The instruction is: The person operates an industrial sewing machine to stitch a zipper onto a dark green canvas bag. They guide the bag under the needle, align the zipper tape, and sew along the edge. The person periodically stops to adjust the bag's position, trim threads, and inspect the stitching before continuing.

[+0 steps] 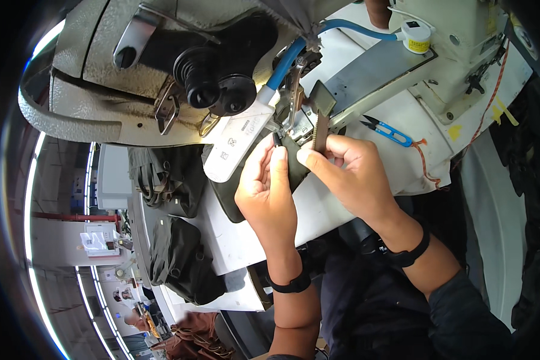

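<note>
- A person sits at a grey sewing machine (pixel 162 78), seen from above, both forearms reaching up from the lower edge toward its needle area.
- The left hand (pixel 267 192) lies just below the needle area, fingers pressed together on a dark piece of fabric (pixel 231 198) that spreads over the white table (pixel 234 240) under the machine.
- The right hand (pixel 351 174), just right of the needle area, pinches a narrow dark strap (pixel 320 135) between thumb and forefinger; the strap runs up to the presser foot.
- A white lamp (pixel 240 141) on a blue hose (pixel 288 60) hangs from the machine, just left of the needle.
- Blue thread snips (pixel 390 131) lie on the table, right of the machine's needle area.
- Black bags (pixel 174 252) are heaped below the machine, at the table's left edge.
</note>
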{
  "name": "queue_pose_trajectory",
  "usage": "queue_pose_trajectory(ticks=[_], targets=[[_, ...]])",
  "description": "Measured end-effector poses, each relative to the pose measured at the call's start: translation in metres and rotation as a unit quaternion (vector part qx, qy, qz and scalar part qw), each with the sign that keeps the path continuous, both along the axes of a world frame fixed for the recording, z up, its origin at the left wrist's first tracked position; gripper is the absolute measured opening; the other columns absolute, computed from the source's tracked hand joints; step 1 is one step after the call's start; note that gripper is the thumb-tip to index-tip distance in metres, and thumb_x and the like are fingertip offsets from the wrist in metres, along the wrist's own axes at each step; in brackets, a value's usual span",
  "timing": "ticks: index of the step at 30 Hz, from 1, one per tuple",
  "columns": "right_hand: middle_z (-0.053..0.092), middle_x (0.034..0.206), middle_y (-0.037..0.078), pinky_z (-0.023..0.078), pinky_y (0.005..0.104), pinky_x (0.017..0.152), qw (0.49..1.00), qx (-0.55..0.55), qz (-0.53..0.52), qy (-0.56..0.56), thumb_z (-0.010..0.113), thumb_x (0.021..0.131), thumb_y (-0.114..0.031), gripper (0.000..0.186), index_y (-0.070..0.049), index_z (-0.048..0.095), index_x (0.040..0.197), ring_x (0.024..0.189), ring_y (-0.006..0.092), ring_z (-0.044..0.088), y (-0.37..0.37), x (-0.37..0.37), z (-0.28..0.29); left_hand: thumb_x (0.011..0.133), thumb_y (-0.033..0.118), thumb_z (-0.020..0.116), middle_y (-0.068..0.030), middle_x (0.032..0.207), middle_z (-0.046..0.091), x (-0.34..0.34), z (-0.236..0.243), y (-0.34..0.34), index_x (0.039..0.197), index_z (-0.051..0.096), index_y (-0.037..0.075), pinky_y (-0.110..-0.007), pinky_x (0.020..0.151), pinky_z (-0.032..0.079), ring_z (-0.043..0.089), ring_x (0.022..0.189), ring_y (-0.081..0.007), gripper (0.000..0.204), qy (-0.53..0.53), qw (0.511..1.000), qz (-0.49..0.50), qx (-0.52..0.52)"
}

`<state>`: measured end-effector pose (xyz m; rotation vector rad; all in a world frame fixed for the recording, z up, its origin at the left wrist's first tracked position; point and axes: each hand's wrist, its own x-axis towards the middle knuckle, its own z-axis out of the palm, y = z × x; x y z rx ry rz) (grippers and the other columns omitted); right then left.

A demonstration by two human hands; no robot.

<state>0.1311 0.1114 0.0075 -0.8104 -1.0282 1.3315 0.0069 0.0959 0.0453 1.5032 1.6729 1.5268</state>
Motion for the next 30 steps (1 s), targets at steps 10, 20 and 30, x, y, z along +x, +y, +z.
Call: queue_pose_trajectory(ticks=[10, 20, 30], targets=[[0.057, 0.074, -0.011, 0.032, 0.0194, 0.055, 0.999, -0.014, -0.028, 0.043, 0.071, 0.099, -0.007, 0.012, 0.002, 0.074, 0.093, 0.067, -0.0038, 0.042, 0.001, -0.015, 0.002, 0.097, 0.004, 0.075, -0.0102, 0.11, 0.075, -0.019, 0.008, 0.006, 0.12, 0.073, -0.008, -0.026, 0.089, 0.054, 0.068, 0.099, -0.0115, 0.026, 0.046, 0.999, -0.017, -0.023], [0.062, 0.064, 0.001, 0.038, 0.0257, 0.053, 0.998, -0.034, -0.055, 0.002, 0.071, 0.096, -0.013, 0.018, 0.004, 0.072, 0.089, 0.061, 0.0016, 0.047, 0.004, -0.011, 0.01, 0.1, 0.003, 0.068, -0.0129, 0.11, 0.077, -0.024, 0.004, 0.014, 0.119, 0.074, -0.006, -0.029, 0.091, 0.055, 0.071, 0.099, -0.0157, 0.022, 0.253, 0.967, 0.011, 0.038], [0.075, 0.105, 0.012, 0.054, 0.0355, 0.091, 0.99, 0.067, -0.089, -0.085, 0.072, 0.096, -0.012, 0.022, 0.001, 0.07, 0.113, 0.1, 0.0235, 0.071, -0.009, 0.0, -0.037, 0.088, 0.018, 0.083, -0.0129, 0.134, 0.069, -0.053, -0.013, -0.021, 0.132, 0.065, 0.004, -0.052, 0.114, 0.039, 0.06, 0.128, -0.0352, 0.05, 0.636, 0.754, -0.01, 0.163]])
